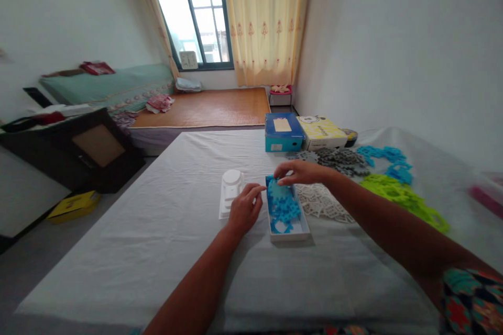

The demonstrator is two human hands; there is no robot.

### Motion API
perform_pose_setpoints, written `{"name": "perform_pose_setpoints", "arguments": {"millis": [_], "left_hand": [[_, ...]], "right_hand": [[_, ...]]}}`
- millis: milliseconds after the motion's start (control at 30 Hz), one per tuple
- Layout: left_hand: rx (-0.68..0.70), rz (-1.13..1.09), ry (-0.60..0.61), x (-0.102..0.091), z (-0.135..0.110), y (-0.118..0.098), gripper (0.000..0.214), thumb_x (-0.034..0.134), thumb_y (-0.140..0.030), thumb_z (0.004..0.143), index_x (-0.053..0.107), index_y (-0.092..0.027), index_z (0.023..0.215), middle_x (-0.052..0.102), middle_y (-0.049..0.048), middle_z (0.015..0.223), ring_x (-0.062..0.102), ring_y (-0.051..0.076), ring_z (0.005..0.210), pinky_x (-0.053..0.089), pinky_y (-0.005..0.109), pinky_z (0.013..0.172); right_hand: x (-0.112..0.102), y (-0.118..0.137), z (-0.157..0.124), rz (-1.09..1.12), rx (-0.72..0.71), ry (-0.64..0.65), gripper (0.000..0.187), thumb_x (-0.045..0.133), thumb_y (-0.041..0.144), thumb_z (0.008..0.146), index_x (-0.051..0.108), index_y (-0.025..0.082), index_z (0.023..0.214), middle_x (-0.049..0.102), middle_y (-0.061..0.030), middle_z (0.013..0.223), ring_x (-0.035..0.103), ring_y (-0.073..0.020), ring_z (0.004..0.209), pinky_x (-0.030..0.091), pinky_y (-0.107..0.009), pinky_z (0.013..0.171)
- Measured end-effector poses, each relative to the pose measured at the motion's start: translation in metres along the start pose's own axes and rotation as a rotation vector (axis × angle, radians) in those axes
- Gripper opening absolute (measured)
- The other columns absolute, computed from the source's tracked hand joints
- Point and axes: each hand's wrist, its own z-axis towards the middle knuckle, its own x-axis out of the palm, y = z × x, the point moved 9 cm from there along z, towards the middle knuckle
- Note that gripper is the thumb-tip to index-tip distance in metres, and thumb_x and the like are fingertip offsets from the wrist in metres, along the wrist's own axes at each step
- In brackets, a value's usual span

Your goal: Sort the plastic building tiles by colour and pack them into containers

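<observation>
A long white box [301,230] lies on the white-covered table [157,251], filled with blue snowflake-shaped plastic pieces [283,205]. My right hand [301,172] hovers over the box's far end, fingers pinched on a blue piece there. My left hand [244,208] rests against the box's left wall, fingers curled, one finger stretched towards the blue pieces. Just left of it lies a white plastic insert tray [230,191].
To the right lie white pieces [324,203], grey pieces [340,161], more blue pieces [387,159] and green pieces [401,196]. A blue box [283,132] and a yellow box [322,133] stand at the far edge. A bed and a window lie beyond.
</observation>
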Motion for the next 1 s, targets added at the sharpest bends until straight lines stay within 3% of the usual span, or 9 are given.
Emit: {"name": "perform_pose_setpoints", "arguments": {"millis": [67, 167, 300, 367, 433, 600, 767, 867, 1000], "left_hand": [[-0.003, -0.004, 0.001, 0.001, 0.000, 0.003, 0.031, 0.040, -0.020, 0.094, 0.061, -0.022, 0.117, 0.060, 0.0060, 0.111, 0.061, 0.010, 0.081, 0.052, 0.019, 0.064], [0.011, -0.003, 0.048, 0.007, -0.001, 0.007, 0.031, 0.040, -0.023, 0.094, 0.060, -0.023, 0.117, 0.060, 0.0061, 0.114, 0.061, 0.009, 0.074, 0.053, 0.019, 0.061], [0.021, -0.005, 0.059, 0.011, 0.000, 0.012, 0.030, 0.041, -0.028, 0.094, 0.061, -0.023, 0.115, 0.060, 0.0062, 0.115, 0.064, 0.011, 0.076, 0.055, 0.020, 0.060], [0.014, -0.005, 0.060, 0.012, 0.001, 0.014, 0.030, 0.041, -0.032, 0.094, 0.063, -0.023, 0.113, 0.061, 0.0070, 0.115, 0.065, 0.012, 0.077, 0.056, 0.022, 0.060], [-0.004, -0.003, 0.057, 0.012, 0.003, 0.018, 0.031, 0.043, -0.034, 0.093, 0.064, -0.022, 0.112, 0.062, 0.0075, 0.114, 0.066, 0.014, 0.077, 0.057, 0.023, 0.060], [-0.049, 0.007, 0.053, 0.012, 0.005, 0.024, 0.033, 0.045, -0.039, 0.091, 0.066, -0.023, 0.111, 0.064, 0.0078, 0.111, 0.067, 0.016, 0.081, 0.059, 0.025, 0.062], [-0.064, 0.041, 0.035, 0.011, 0.006, 0.026, 0.033, 0.045, -0.041, 0.091, 0.067, -0.024, 0.109, 0.065, 0.0069, 0.110, 0.067, 0.016, 0.081, 0.059, 0.025, 0.062], [-0.035, 0.057, 0.016, 0.010, 0.006, 0.026, 0.031, 0.047, -0.038, 0.090, 0.067, -0.025, 0.108, 0.065, 0.0058, 0.109, 0.068, 0.016, 0.084, 0.058, 0.024, 0.064], [-0.030, 0.054, 0.010, 0.011, 0.006, 0.029, 0.029, 0.047, -0.036, 0.091, 0.067, -0.025, 0.110, 0.065, 0.0049, 0.109, 0.067, 0.015, 0.085, 0.058, 0.023, 0.067]], "right_hand": [[-0.010, 0.003, -0.026, -0.081, -0.008, -0.161, 0.036, 0.063, 0.046, 0.081, 0.067, 0.021, 0.106, 0.068, -0.0064, 0.104, 0.062, -0.0197, 0.096, 0.052, -0.029, 0.077], [-0.052, -0.027, -0.072, -0.140, 0.080, -0.435, 0.034, 0.056, 0.043, 0.086, 0.066, 0.022, 0.111, 0.067, -0.0067, 0.113, 0.062, -0.0204, 0.101, 0.052, -0.031, 0.081], [-0.143, -0.107, -0.165, -0.389, 0.321, -0.708, 0.038, 0.055, 0.038, 0.085, 0.063, 0.019, 0.117, 0.064, -0.0103, 0.120, 0.059, -0.0254, 0.110, 0.048, -0.038, 0.092], [-0.184, -0.157, -0.222, -0.512, 0.539, -0.757, 0.042, 0.058, 0.033, 0.081, 0.062, 0.018, 0.121, 0.063, -0.0119, 0.124, 0.056, -0.0285, 0.116, 0.040, -0.044, 0.101], [-0.208, -0.202, -0.269, -0.564, 0.713, -0.686, 0.059, 0.067, 0.030, 0.072, 0.057, 0.018, 0.129, 0.056, -0.0140, 0.133, 0.050, -0.0330, 0.123, 0.035, -0.048, 0.106], [-0.201, -0.257, -0.304, -0.494, 0.726, -0.306, 0.095, 0.075, 0.009, 0.048, 0.050, 0.020, 0.139, 0.043, -0.0148, 0.146, 0.041, -0.0333, 0.132, 0.033, -0.045, 0.107], [-0.172, -0.260, -0.284, -0.492, 0.651, -0.114, 0.075, 0.069, 0.003, 0.047, 0.067, 0.025, 0.119, 0.046, -0.0111, 0.144, 0.045, -0.0316, 0.129, 0.034, -0.042, 0.106], [-0.170, -0.264, -0.282, -0.450, 0.630, -0.091, 0.063, 0.068, 0.008, 0.052, 0.069, 0.021, 0.113, 0.060, -0.0114, 0.128, 0.053, -0.0293, 0.120, 0.040, -0.038, 0.100], [-0.193, -0.281, -0.305, -0.444, 0.757, -0.244, 0.063, 0.074, 0.019, 0.051, 0.066, 0.019, 0.114, 0.065, -0.0119, 0.117, 0.061, -0.0298, 0.105, 0.046, -0.034, 0.089]]}}
